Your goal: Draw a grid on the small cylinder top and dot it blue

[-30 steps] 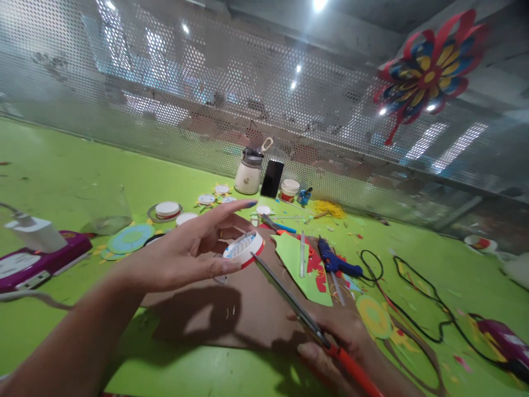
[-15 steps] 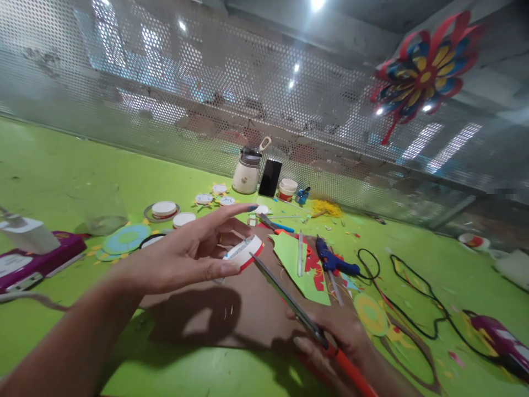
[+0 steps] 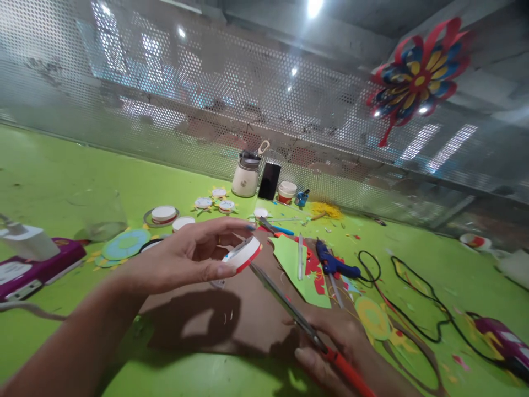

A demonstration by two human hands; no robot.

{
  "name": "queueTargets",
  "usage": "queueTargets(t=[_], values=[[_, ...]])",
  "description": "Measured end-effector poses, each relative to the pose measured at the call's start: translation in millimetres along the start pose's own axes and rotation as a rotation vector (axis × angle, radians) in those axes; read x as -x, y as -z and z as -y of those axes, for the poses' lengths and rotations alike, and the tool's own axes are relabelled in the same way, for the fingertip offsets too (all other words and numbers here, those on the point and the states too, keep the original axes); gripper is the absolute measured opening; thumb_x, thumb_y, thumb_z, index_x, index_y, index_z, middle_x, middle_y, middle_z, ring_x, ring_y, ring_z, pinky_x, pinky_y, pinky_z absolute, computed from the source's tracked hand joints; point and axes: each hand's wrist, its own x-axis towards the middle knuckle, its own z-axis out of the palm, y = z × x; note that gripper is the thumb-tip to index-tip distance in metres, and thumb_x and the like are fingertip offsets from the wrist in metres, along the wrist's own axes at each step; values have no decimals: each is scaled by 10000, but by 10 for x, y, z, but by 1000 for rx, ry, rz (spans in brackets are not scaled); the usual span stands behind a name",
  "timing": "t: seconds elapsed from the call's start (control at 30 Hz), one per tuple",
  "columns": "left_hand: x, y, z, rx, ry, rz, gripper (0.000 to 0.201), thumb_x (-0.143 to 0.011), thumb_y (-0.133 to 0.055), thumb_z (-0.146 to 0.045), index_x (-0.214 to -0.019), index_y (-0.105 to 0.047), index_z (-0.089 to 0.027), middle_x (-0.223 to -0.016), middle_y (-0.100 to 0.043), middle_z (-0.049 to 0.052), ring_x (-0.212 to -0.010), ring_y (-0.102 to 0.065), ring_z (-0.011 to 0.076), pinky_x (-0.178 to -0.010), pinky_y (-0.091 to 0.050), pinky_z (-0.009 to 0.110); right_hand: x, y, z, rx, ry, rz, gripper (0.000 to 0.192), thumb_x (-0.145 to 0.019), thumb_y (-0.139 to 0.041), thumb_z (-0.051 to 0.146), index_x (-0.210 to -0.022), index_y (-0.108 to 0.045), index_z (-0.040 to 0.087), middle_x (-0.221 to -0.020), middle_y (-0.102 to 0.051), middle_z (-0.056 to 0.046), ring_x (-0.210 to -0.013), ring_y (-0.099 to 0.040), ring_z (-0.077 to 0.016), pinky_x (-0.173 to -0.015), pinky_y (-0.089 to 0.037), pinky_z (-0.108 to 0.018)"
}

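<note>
Hands x2, left hand (image 3: 185, 262) w/ 1 tape roll (image 3: 243, 254), right hand (image 3: 330, 344) w/ 1 scissors (image 3: 289, 309)

Craft workshop: glue gun (image 3: 333, 263), paper flower (image 3: 415, 80), perforated-metal screen (image 3: 165, 110).

Just one view for us: head cam, looking forward and down across green table (image 3: 61, 165), hands up close, mesh wall (image 3: 206, 99) further back.

White/red tape roll (image 3: 243, 254), orange-handled scissors (image 3: 306, 328), blue glue gun (image 3: 333, 262), green table (image 3: 61, 171).
</note>
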Motion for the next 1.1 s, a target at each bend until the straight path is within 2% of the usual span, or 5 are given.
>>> queueTargets(t=[0.2, 0.37, 0.63, 0.93, 1.1], values=[[-10, 12, -29, 59, -19, -10, 469, -955, -846, -343, -1408, -731, -296, -1293, -797, 110, -1156, -771, 235, -909, -627, 239, -36, 101, -26, -113, -60, 127, 411, -1029, -628, 566, -1094, -842, 221, -925, -828, -78, -729, -720, -195, -813, -580, -306], [19, 31, -18, 65, -4, 8, 477, -955, -846, -316, -1417, -729, -314, -1338, -791, 105, -1213, -759, 249, -973, -618, 275, -26, 97, -48, -144, -106, 143, 431, -1028, -602, 576, -1163, -815, 226, -880, -799, -66, -686, -684, -189, -646, -518, -269], [8, 54, -53, 29, -6, 62, 478, -985, -807, -359, -1450, -717, -297, -1427, -751, 127, -1299, -722, 277, -1045, -593, 299, -25, 31, -115, -213, 18, 95, 449, -1025, -579, 595, -1044, -792, 201, -743, -688, -33, -606, -573, -155, -564, -437, -247], [-23, -6, -75, 23, -77, 68, 485, -970, -815, -336, -1443, -722, -278, -1396, -741, 161, -1267, -736, 305, -1020, -613, 317, -40, 26, -61, -257, 67, 47, 572, -998, -532, 701, -1060, -836, 221, -688, -680, -48, -539, -574, -169, -506, -482, -249], [-12, 15, -69, -12, -103, 65, 496, -957, -811, -300, -1445, -722, -295, -1501, -686, 154, -1324, -710, 322, -1076, -594, 343, 15, 175, 135, -236, -106, 56, 554, -1020, -532, 735, -1137, -853, 300, -759, -747, -64, -663, -693, -227, -678, -618, -319]])
